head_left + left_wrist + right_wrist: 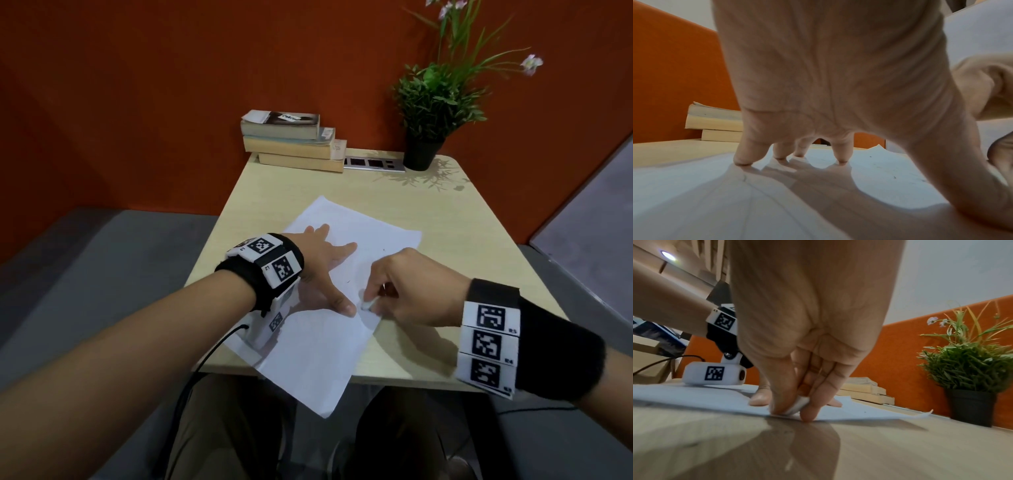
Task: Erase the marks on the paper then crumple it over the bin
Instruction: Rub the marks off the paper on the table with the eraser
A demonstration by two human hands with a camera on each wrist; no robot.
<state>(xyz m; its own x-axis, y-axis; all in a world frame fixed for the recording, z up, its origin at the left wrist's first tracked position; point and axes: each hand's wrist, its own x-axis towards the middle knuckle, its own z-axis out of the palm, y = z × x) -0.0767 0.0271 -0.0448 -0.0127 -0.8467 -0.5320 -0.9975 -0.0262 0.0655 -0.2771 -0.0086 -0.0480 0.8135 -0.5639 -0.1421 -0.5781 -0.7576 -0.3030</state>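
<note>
A white sheet of paper (329,339) lies slantwise on the pale wooden table (428,212), its near corner hanging past the front edge. My left hand (322,263) lies spread on the sheet, straight fingers (742,155) and thumb pressing it flat. My right hand (387,294) pinches a small white eraser (369,304) between thumb and fingers and holds it down on the paper's right edge, close to my left thumb. The eraser (798,404) touches the sheet (705,399) in the right wrist view. A few faint dark specks (894,177) show on the paper. No bin is in view.
A stack of three books (294,140) stands at the table's back edge, beside a grey socket strip (373,162) and a potted green plant (435,109). An orange wall (171,85) rises behind. My knees (239,428) sit under the front edge.
</note>
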